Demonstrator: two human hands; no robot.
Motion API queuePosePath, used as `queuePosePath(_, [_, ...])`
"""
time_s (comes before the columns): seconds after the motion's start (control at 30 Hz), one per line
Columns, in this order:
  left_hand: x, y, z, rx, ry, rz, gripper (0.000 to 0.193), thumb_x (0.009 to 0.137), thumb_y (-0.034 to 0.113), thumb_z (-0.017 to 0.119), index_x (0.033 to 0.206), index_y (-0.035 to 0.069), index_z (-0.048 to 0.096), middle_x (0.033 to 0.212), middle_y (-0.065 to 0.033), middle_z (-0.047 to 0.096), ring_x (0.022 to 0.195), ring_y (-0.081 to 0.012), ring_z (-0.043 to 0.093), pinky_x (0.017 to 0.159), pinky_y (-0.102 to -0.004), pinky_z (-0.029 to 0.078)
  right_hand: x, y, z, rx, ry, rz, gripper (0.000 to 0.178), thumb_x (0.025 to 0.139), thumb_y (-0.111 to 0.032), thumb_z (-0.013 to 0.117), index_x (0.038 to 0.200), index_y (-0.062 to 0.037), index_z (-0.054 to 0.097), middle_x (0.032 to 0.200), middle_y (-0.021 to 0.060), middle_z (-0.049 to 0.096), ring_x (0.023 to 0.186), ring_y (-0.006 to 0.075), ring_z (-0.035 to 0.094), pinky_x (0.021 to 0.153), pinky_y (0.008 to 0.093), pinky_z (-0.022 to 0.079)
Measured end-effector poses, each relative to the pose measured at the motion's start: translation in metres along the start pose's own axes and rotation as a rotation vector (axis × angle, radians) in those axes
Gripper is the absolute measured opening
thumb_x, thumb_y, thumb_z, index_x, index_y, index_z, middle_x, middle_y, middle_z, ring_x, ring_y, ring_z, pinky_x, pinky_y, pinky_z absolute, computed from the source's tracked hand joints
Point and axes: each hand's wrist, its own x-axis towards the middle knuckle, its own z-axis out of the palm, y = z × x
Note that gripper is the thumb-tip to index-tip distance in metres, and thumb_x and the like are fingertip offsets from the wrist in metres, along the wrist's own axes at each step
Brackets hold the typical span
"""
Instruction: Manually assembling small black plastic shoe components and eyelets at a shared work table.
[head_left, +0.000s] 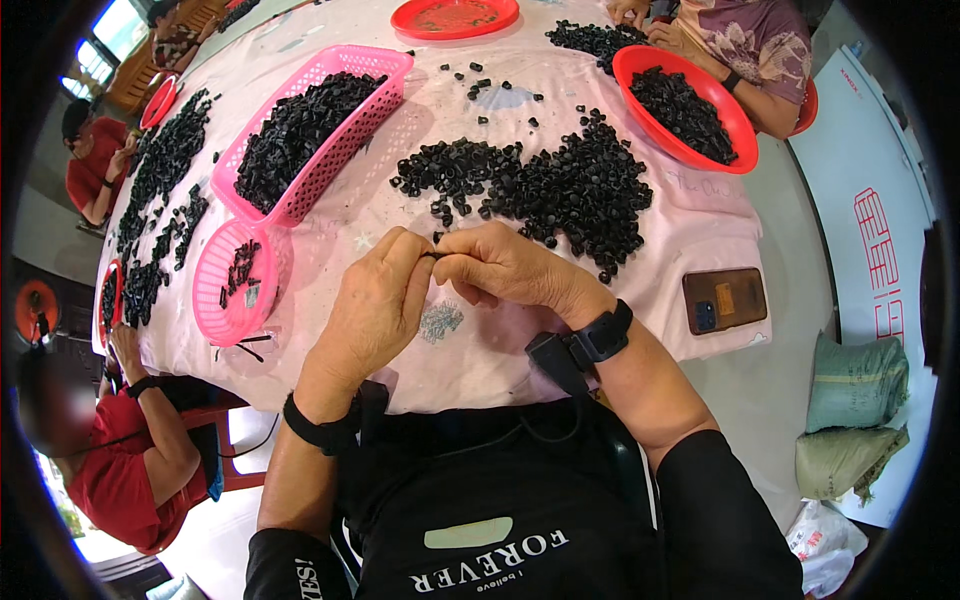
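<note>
Just in front of a loose heap of small black plastic caps [575, 190], my two hands meet over the table. Fingertips of my left hand [378, 300] pinch a small black plastic piece [432, 254], mostly hidden by the fingers. From the other side my right hand [510, 263] grips the same piece between thumb and curled forefinger. To the left lie a pink basket [395, 75] full of black pieces and a round pink basket [207, 290] with a few slim black parts.
A red tray [742, 130] of black parts stands at the right, a red plate [455, 32] at the far edge. A phone [724, 300] lies near the right corner. Co-workers sit left and far right. Sacks [855, 385] stand on the floor at the right.
</note>
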Motion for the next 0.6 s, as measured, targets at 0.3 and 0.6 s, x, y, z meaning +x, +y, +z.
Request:
queuePosePath(0.3, [-0.007, -0.001, 0.000, -0.068, -0.043, -0.063, 0.011, 0.096, 0.005, 0.053, 0.092, -0.004, 0.057, 0.083, -0.0208, 0.058, 0.076, -0.0393, 0.059, 0.069, -0.0431, 0.047, 0.001, 0.000, 0.001, -0.053, -0.136, 0.053, 0.029, 0.103, -0.023, 0.055, 0.082, -0.0032, 0.062, 0.064, -0.0004, 0.058, 0.057, 0.0083, 0.052, 0.054, 0.0258, 0.044])
queuePosePath(0.6, [-0.006, -0.002, -0.004, -0.099, -0.067, -0.131, 0.010, 0.091, 0.004, 0.058, 0.085, -0.003, 0.054, 0.077, -0.0217, 0.058, 0.068, -0.0411, 0.058, 0.062, -0.0453, 0.047, 0.000, 0.000, 0.007, -0.053, -0.087, 0.002, 0.025, 0.102, -0.020, 0.054, 0.087, -0.0015, 0.062, 0.063, 0.0007, 0.056, 0.057, 0.0091, 0.050, 0.056, 0.0268, 0.043])
